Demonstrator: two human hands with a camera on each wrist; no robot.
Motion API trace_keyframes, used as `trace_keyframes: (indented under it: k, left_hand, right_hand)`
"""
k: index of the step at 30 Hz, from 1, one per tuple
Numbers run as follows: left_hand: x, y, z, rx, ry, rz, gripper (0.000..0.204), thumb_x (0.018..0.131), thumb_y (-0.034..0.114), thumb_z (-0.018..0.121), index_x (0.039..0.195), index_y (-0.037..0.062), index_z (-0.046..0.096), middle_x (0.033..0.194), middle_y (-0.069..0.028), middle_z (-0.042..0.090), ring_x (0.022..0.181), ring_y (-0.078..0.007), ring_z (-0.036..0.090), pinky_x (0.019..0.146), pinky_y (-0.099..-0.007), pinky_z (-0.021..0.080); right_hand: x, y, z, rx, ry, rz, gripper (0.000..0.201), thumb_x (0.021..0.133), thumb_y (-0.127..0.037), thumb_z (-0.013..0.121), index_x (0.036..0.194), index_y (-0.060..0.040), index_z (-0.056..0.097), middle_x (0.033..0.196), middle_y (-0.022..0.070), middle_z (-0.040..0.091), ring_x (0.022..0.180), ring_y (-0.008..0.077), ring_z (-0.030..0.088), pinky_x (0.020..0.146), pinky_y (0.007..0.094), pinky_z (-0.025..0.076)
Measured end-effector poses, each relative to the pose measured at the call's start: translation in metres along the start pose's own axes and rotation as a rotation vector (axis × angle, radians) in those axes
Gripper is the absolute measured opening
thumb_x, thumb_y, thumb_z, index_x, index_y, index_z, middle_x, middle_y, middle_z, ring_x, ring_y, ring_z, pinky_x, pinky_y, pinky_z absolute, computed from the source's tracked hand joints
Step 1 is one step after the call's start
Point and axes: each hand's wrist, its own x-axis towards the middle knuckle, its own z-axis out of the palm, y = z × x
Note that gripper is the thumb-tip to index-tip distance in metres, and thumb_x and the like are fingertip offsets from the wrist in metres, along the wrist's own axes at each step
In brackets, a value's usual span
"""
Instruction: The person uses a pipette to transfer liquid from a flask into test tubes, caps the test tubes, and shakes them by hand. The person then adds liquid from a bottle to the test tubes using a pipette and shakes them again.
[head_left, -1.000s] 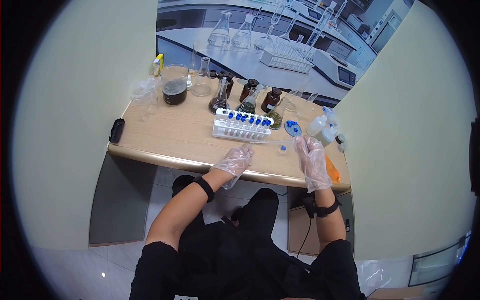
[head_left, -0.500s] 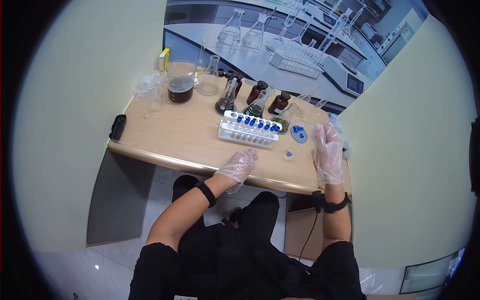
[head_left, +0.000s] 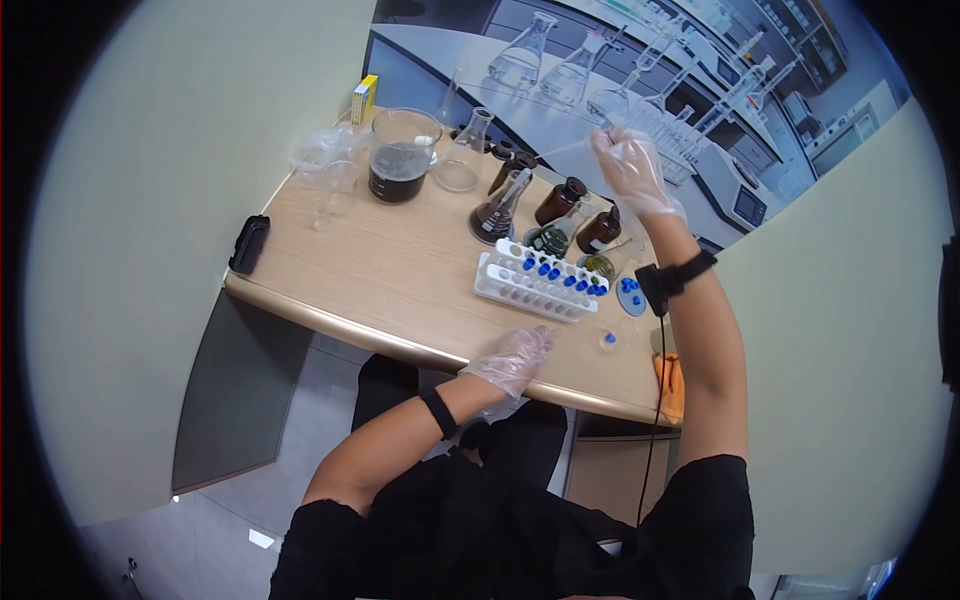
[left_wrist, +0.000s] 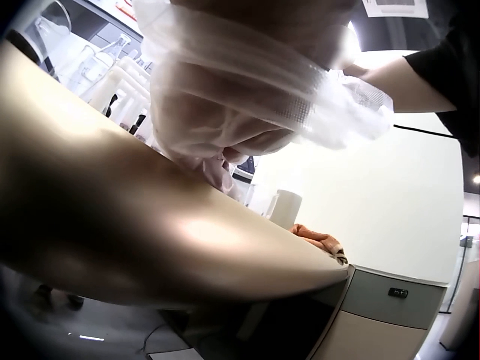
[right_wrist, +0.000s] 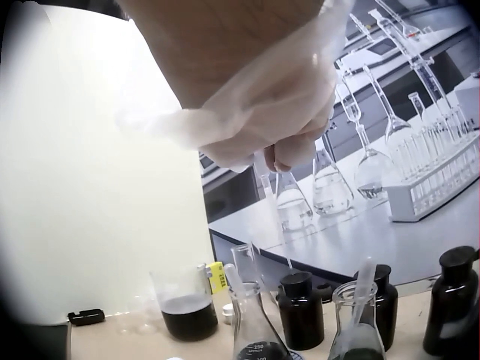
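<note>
My gloved right hand (head_left: 637, 170) is raised over the back of the table, its fingers pinched together. From those fingers a thin, clear plastic dropper (right_wrist: 267, 191) hangs tip down in the right wrist view, above conical flasks. One flask holds dark liquid (head_left: 497, 215), another green liquid (head_left: 552, 238). At the table's front, my gloved left hand (head_left: 515, 362) has its fingers drawn together; I cannot tell whether it holds something. Just beyond it stands a white rack (head_left: 530, 292) of blue-capped test tubes. A loose blue cap (head_left: 609, 338) sits right of the left hand.
Several brown bottles (head_left: 561, 202) line the back. A beaker of dark liquid (head_left: 397, 180) and an empty conical flask (head_left: 460, 165) stand at back left. More blue caps lie on a round dish (head_left: 631, 300). An orange cloth (head_left: 670, 385) lies at the right edge.
My right hand has moved from beside the rack out to the right, then up and over the back of the table. The left hand stays near the rack's front. The head view has turned.
</note>
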Motion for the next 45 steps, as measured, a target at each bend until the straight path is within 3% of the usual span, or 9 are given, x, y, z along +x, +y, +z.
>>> trace_keyframes:
  k: [2, 7, 13, 16, 19, 30, 35, 37, 45]
  left_hand:
    - [-0.003, 0.019, -0.005, 0.355, 0.027, 0.078, 0.028, 0.108, 0.026, 0.053, 0.122, 0.0048, 0.065, 0.105, -0.0198, 0.075, 0.09, -0.0335, 0.072, 0.08, -0.0443, 0.056]
    - [-0.009, 0.046, -0.018, 0.341, 0.01, 0.043, 0.025, 0.109, 0.026, 0.052, 0.117, 0.0063, 0.065, 0.096, -0.0232, 0.072, 0.091, -0.0414, 0.07, 0.08, -0.048, 0.055]
    - [-0.008, 0.054, -0.023, 0.367, -0.045, -0.033, 0.028, 0.11, 0.03, 0.051, 0.113, 0.0052, 0.063, 0.096, -0.0246, 0.071, 0.092, -0.0446, 0.068, 0.079, -0.0501, 0.052]
    - [-0.01, 0.062, -0.027, 0.341, -0.045, -0.038, 0.031, 0.111, 0.033, 0.05, 0.111, 0.0046, 0.063, 0.098, -0.0238, 0.072, 0.091, -0.044, 0.068, 0.08, -0.0502, 0.052]
    - [-0.01, 0.064, -0.028, 0.314, -0.047, -0.051, 0.034, 0.111, 0.035, 0.049, 0.111, 0.0037, 0.063, 0.099, -0.0233, 0.072, 0.091, -0.0435, 0.069, 0.08, -0.0494, 0.052]
    - [-0.01, 0.06, -0.028, 0.315, -0.043, -0.012, 0.031, 0.11, 0.03, 0.048, 0.106, 0.0026, 0.062, 0.095, -0.0242, 0.072, 0.089, -0.0437, 0.069, 0.078, -0.0496, 0.052]
    - [-0.01, 0.059, -0.028, 0.336, -0.025, 0.025, 0.026, 0.109, 0.026, 0.049, 0.106, 0.0027, 0.061, 0.093, -0.0252, 0.071, 0.088, -0.0441, 0.069, 0.077, -0.0508, 0.053]
    - [-0.011, 0.064, -0.03, 0.343, -0.034, 0.007, 0.025, 0.109, 0.025, 0.05, 0.107, 0.0024, 0.061, 0.094, -0.025, 0.071, 0.088, -0.0438, 0.069, 0.077, -0.0507, 0.053]
    - [-0.009, 0.048, -0.022, 0.322, -0.023, -0.004, 0.021, 0.106, 0.02, 0.052, 0.109, 0.0013, 0.062, 0.095, -0.0248, 0.071, 0.091, -0.0435, 0.07, 0.08, -0.0497, 0.053]
  right_hand:
    - [0.02, 0.005, 0.028, 0.013, -0.047, 0.012, 0.045, 0.1, -0.04, 0.059, 0.094, 0.0018, 0.074, 0.1, 0.0289, 0.072, 0.099, 0.0477, 0.069, 0.089, 0.0501, 0.054]
    - [0.048, 0.007, 0.086, -0.479, -0.29, -0.29, 0.032, 0.1, -0.026, 0.058, 0.1, -0.0018, 0.079, 0.101, 0.0232, 0.075, 0.101, 0.039, 0.073, 0.09, 0.0447, 0.059]
    - [0.052, -0.007, 0.114, -0.532, -0.5, -0.278, 0.031, 0.1, -0.025, 0.058, 0.103, -0.0035, 0.08, 0.105, 0.0221, 0.076, 0.104, 0.038, 0.073, 0.091, 0.0447, 0.059]
    - [0.058, -0.012, 0.122, -0.267, -0.468, 0.068, 0.034, 0.097, -0.032, 0.063, 0.104, -0.0037, 0.08, 0.111, 0.023, 0.075, 0.107, 0.0407, 0.071, 0.094, 0.047, 0.056]
    - [0.063, -0.007, 0.131, -0.222, -0.46, 0.108, 0.039, 0.095, -0.039, 0.064, 0.104, -0.0036, 0.08, 0.114, 0.0237, 0.074, 0.109, 0.0423, 0.07, 0.096, 0.0482, 0.054]
    - [0.086, 0.039, 0.182, -0.4, -0.422, -0.189, 0.03, 0.094, -0.028, 0.061, 0.099, -0.0056, 0.081, 0.106, 0.0216, 0.076, 0.104, 0.0375, 0.073, 0.092, 0.0431, 0.058]
    - [0.074, 0.02, 0.155, -0.431, -0.443, -0.277, 0.033, 0.091, -0.032, 0.06, 0.096, -0.0063, 0.079, 0.103, 0.0207, 0.074, 0.101, 0.0391, 0.07, 0.092, 0.0447, 0.054]
    - [0.066, -0.004, 0.137, -0.252, -0.429, 0.026, 0.035, 0.092, -0.026, 0.057, 0.102, -0.0014, 0.08, 0.115, 0.0249, 0.073, 0.113, 0.0415, 0.068, 0.099, 0.0464, 0.053]
    - [0.062, -0.004, 0.126, -0.221, -0.377, 0.134, 0.043, 0.09, -0.034, 0.059, 0.103, 0.0024, 0.078, 0.114, 0.029, 0.072, 0.114, 0.0448, 0.066, 0.101, 0.048, 0.052]
